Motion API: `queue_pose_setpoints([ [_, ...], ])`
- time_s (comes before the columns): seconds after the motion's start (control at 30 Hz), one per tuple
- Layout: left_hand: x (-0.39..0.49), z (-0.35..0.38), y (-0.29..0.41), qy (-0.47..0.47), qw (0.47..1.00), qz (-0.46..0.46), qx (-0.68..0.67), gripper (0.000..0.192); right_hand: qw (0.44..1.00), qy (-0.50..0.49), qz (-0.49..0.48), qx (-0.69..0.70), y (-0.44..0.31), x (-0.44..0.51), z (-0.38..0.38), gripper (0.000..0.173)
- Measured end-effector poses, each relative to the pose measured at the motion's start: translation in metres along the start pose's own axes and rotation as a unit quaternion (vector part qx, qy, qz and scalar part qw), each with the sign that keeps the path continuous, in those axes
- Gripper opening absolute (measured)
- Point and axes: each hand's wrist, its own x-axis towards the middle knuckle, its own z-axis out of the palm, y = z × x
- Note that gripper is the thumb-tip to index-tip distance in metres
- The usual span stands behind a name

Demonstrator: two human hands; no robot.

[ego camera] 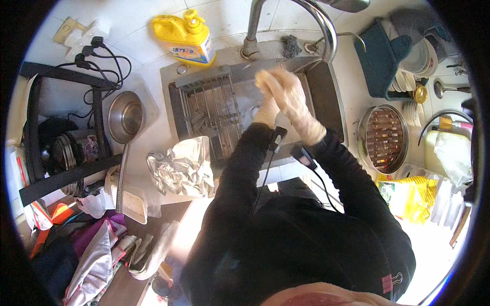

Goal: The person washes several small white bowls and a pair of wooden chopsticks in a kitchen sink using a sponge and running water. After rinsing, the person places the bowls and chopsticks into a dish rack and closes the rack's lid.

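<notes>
Over the sink, my right hand (pixel 290 88) lies across my left hand (pixel 267 110), the two touching. Both wear pale, thin, translucent gloves, and the fingers are blurred. Whether anything is between the palms is hidden. Beneath them is the grey sink basin (pixel 325 101), its floor partly covered by my arms. A metal draining rack (pixel 214 100) sits in its left part. The curved chrome faucet (pixel 330 34) arches just beyond my hands. A dark scouring pad (pixel 291 46) lies on the rim behind the sink, right of the faucet base.
A yellow detergent jug (pixel 185 40) stands behind the sink. To the left are crumpled foil (pixel 187 168), a long-handled metal ladle (pixel 126 116) and a black shelf rack (pixel 95 114). On the right are a round steamer tray (pixel 384 139) and a dark green dish rack (pixel 379 61) with bowls.
</notes>
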Motion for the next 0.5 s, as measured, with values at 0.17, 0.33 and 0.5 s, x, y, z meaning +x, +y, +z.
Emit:
queue_pose_setpoints([
  [0.17,0.016,-0.020,-0.041,-0.009,0.999,-0.019,-0.041,0.020,0.964,-0.098,-0.051,0.243,-0.071,0.111,0.056,0.050],
  [0.33,0.024,-0.045,-0.079,-0.015,0.998,-0.024,-0.054,0.014,0.938,-0.150,0.158,0.270,-0.091,0.165,0.078,0.048],
  [0.5,0.029,-0.047,-0.090,0.012,0.994,-0.053,-0.097,0.011,0.942,-0.210,0.145,0.216,-0.091,0.175,0.078,0.041],
])
